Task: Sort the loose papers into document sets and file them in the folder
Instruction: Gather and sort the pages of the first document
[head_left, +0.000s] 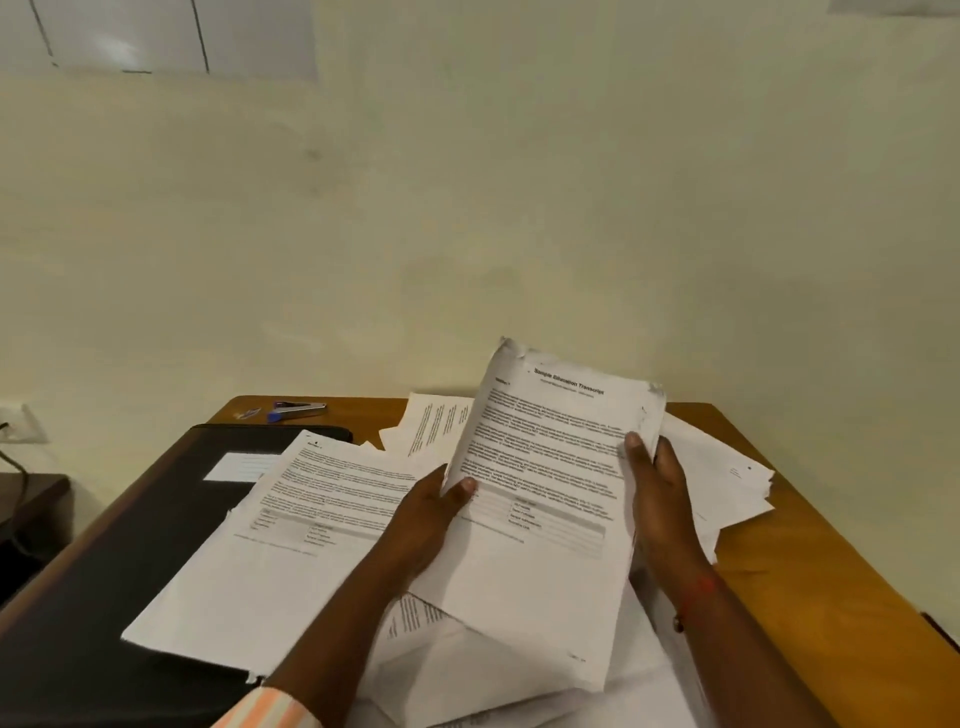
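Above the middle of the counter (810, 561), the left hand (434, 514) pinches the left edge of a held sheaf (545, 467) of printed papers, thumb on its face, while the right hand (662, 499) grips its right edge the same way. The sheaf tilts up toward the far wall (519, 234), headed "Sample Education Transcript". Under it, loose papers (727, 483) spread to the right, far and near sides. Left of the hands another printed set (291, 525) lies across a black folder (104, 545). Beyond the folder, at the far left edge of the counter, rests a blue stapler (296, 410)
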